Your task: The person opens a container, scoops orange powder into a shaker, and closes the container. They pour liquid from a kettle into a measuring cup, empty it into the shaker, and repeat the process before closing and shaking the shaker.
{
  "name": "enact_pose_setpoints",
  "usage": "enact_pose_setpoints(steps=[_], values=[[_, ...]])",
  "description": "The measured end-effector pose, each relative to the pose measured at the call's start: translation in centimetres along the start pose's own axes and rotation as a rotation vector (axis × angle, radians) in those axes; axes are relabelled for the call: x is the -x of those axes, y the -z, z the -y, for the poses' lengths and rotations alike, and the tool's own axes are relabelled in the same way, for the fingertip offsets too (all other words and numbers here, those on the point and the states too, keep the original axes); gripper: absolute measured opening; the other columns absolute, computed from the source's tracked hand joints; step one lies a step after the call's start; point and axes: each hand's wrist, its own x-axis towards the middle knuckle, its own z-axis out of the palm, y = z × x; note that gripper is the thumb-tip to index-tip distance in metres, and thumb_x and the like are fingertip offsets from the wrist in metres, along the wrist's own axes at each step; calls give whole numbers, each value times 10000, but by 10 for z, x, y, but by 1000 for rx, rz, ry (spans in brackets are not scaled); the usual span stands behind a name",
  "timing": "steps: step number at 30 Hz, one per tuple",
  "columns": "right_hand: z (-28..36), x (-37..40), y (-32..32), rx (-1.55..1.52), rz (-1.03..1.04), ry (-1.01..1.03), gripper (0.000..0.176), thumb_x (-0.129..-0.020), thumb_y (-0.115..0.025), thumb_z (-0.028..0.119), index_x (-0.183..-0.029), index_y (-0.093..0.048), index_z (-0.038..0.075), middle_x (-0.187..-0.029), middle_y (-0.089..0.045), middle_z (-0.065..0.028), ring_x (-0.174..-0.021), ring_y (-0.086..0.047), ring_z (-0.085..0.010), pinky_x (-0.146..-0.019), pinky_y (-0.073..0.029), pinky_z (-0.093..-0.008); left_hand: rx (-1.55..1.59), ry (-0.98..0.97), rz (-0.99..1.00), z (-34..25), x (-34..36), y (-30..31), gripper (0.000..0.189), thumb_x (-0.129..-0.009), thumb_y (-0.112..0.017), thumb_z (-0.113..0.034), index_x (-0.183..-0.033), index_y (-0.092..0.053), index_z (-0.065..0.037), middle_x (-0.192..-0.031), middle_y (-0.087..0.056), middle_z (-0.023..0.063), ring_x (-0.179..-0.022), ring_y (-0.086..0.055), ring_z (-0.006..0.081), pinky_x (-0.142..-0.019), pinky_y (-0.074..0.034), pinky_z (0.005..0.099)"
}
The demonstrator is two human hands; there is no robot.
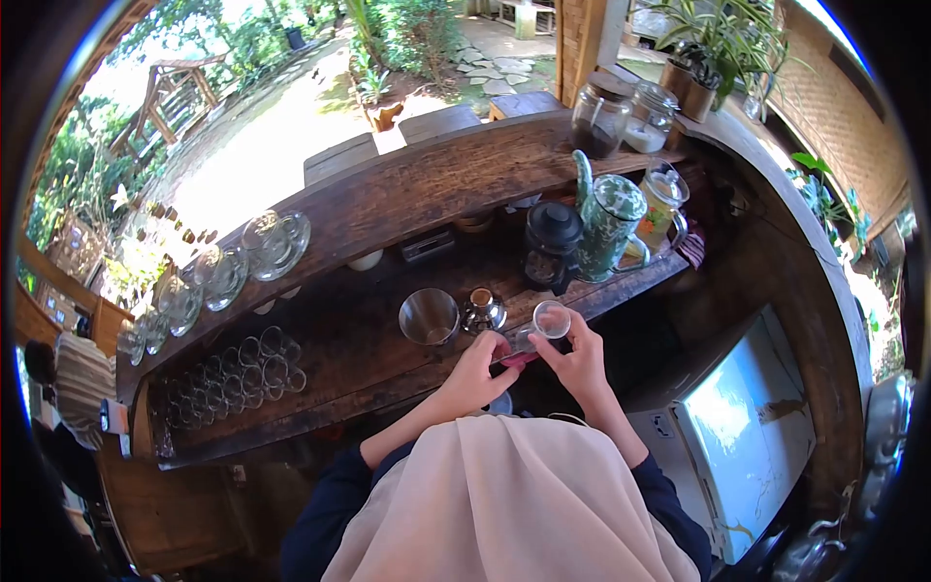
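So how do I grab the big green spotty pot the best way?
I'd take the green speckled pot by its curved handle, coming from your right and the near side. The pot stands upright, and the handle loops out there, away from the spout, so fingers could wrap through it. Go gently: the glass jug is close by.
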Motion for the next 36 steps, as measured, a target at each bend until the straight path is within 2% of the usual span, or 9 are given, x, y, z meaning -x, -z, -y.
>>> enact_pose_setpoints(steps=[6,8,11,16,18,20,25,32,36], values=[[26,16,16,53,70,15,412,-750,-768,100,-1110,-589,5,-954,-684,-108,-802,-664,-136,-704,-531,-251,-85,-227,-139,2,-16,-22,326,-774,-706,-81,-1045,-538,-11,-1035,-544,147,-910,-574,263,-745,-481,325],[34,19,20,49,143,-37,396,-752,-769,87,-1090,-589,-13,-1007,-671,-96,-935,-640,-152,-842,-488,-284,44,-115,47,-9,-18,-21,408,-743,-707,-21,-1127,-572,-44,-1107,-596,119,-1018,-596,257,-875,-463,333],[34,21,24,83,167,-5,387,-740,-777,97,-1071,-603,-1,-1020,-673,-108,-944,-651,-176,-847,-498,-301,216,36,214,-7,-18,-22,445,-743,-678,30,-1169,-586,-61,-1136,-623,116,-1057,-600,239,-904,-461,328],[21,17,38,80,277,111,533,-714,-797,126,-1178,-566,0,-1082,-655,-135,-962,-651,-203,-833,-509,-302,206,-11,202,-3,-18,-21,348,-767,-649,52,-1106,-609,-12,-1047,-660,94,-1018,-612,189,-881,-472,327],[2,10,40,-166,132,229,641,-708,-808,154,-1253,-516,-15,-1219,-594,-149,-1093,-594,-230,-895,-475,-311,201,4,184,2,-17,-19,322,-776,-646,49,-1092,-612,0,-1026,-665,87,-1015,-611,178,-877,-473,326],[-30,0,37,-303,4,118,676,-866,-656,248,-1390,-340,-41,-1413,-411,-183,-1319,-387,-270,-1081,-279,-360,196,18,162,6,-14,-16,272,-794,-648,31,-1063,-621,13,-997,-669,82,-1012,-605,158,-869,-473,319],[-73,-46,35,-110,-201,-58,718,-970,-473,328,-1429,-127,-102,-1510,-174,-235,-1415,-153,-296,-1128,-139,-362,122,-31,74,-1,-5,-7,235,-809,-686,-49,-1034,-639,-1,-996,-675,86,-981,-616,158,-865,-467,313],[-102,-95,33,15,-438,-71,775,-972,-433,394,-1427,-61,-112,-1515,-67,-274,-1427,-36,-343,-1144,-85,-375,108,89,43,9,8,-10,284,-807,-707,-98,-1076,-643,-34,-1030,-677,87,-980,-617,171,-884,-457,317],[-104,-116,36,-140,-524,-169,739,-988,-364,435,-1416,-130,-120,-1487,-163,-285,-1405,-147,-350,-1135,-118,-370,127,130,54,8,6,-11,304,-806,-709,-105,-1094,-639,-36,-1046,-675,86,-987,-616,172,-896,-451,316]])
